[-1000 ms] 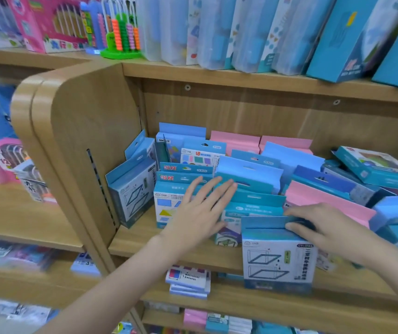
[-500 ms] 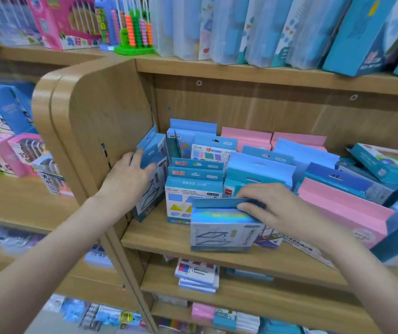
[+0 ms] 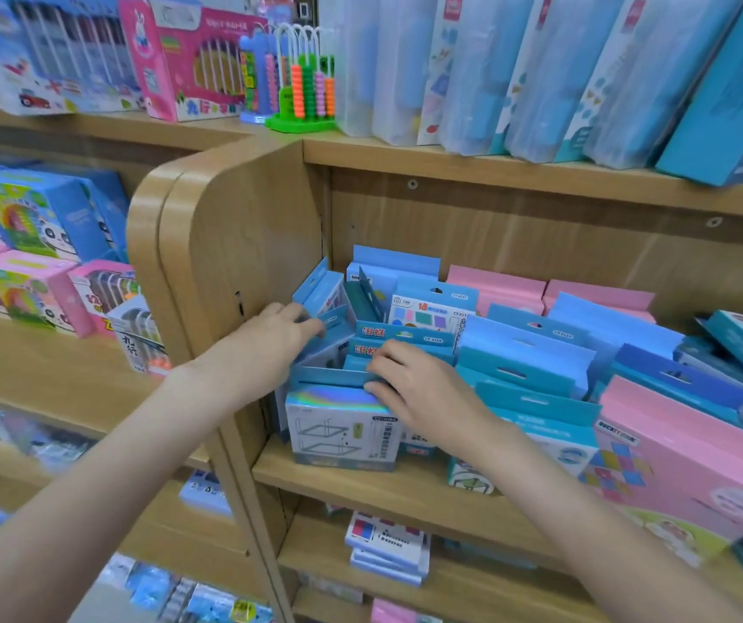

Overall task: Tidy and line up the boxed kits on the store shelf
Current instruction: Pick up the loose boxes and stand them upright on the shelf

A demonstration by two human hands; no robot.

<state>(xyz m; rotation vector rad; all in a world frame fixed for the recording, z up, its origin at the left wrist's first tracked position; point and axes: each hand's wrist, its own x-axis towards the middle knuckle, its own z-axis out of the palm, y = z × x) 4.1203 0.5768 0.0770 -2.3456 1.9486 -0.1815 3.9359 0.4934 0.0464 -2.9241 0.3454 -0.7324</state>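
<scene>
A white-fronted boxed kit point(image 3: 342, 436) with a shiny blue top stands at the front left of the wooden shelf point(image 3: 387, 487). My right hand point(image 3: 410, 388) pinches its blue hang tab. Against the shelf's side panel point(image 3: 243, 258), my left hand point(image 3: 279, 339) grips the tab of a blue boxed kit point(image 3: 322, 299) that leans there. Behind them stand rows of blue kits point(image 3: 527, 366) and pink kits point(image 3: 495, 285), tilted at uneven angles.
A large pink box point(image 3: 684, 465) leans at the front right. The upper shelf holds tall blue packs point(image 3: 540, 74) and an abacus toy point(image 3: 302, 83). Panda boxes point(image 3: 32, 218) fill the left bay. A stack of flat packs point(image 3: 387, 546) lies on the shelf below.
My right hand has carried the white-fronted kit leftward along the shelf front to the left end. My left hand went from the blue kits to the leaning kit at the side panel.
</scene>
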